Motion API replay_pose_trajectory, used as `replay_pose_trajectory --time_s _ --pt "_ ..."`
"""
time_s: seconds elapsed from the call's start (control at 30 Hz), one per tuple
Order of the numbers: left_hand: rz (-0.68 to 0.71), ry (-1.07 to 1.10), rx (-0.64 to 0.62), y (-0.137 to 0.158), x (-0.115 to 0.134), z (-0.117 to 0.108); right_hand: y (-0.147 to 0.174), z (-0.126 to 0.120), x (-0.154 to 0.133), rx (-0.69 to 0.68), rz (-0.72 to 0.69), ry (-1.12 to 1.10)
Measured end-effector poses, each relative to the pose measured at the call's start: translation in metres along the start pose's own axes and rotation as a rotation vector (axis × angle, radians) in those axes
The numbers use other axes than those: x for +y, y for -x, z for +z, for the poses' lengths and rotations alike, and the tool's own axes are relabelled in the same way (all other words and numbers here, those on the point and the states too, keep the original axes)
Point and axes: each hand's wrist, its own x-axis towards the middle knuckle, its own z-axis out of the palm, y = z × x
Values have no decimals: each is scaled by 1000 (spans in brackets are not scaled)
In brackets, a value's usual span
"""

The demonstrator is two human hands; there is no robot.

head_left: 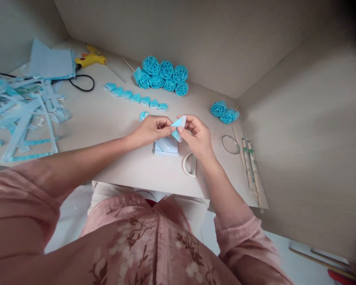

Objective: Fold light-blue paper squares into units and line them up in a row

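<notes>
Between my two hands is a small folded piece of blue and white fabric [177, 133], shaped like a triangle. My left hand [154, 128] pinches its left corner between thumb and fingers. On the other side, my right hand [197, 134] grips the white edge with thumb and forefinger. Just below lies a stack of pale fabric pieces [166, 149], partly covered by the hands. One small folded blue petal [143, 115] rests beyond my left hand. A row of several folded blue petals [135, 97] runs across the table further back.
Several blue fabric roses [166, 70] are bunched at the back, with more roses [224, 112] at right. A yellow glue gun [91, 59], blue sheets [52, 63] and cut strips [26, 114] lie left. Tape [190, 164], a wire ring [230, 144] and sticks [249, 166] lie right.
</notes>
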Motion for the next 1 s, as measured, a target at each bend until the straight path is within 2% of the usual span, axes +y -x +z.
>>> replay_pose_trajectory --time_s 0.17,0.33,0.57,0.67,0.83,1.0 --pt "-82 88 -20 -2 -1 0 0 -2 1 10 -41 33" --pt "-122 292 2 -4 1 -4 -2 -11 2 63 -221 96" --pt "-144 382 -6 -2 1 -4 -3 -14 0 -24 -350 308" --pt "-127 320 13 -2 1 -4 -3 -14 1 -41 -337 319" --pt "-98 205 66 -3 2 -2 -3 -11 3 7 -299 239" --pt "-71 135 82 -3 3 0 -1 -4 2 36 -150 85"
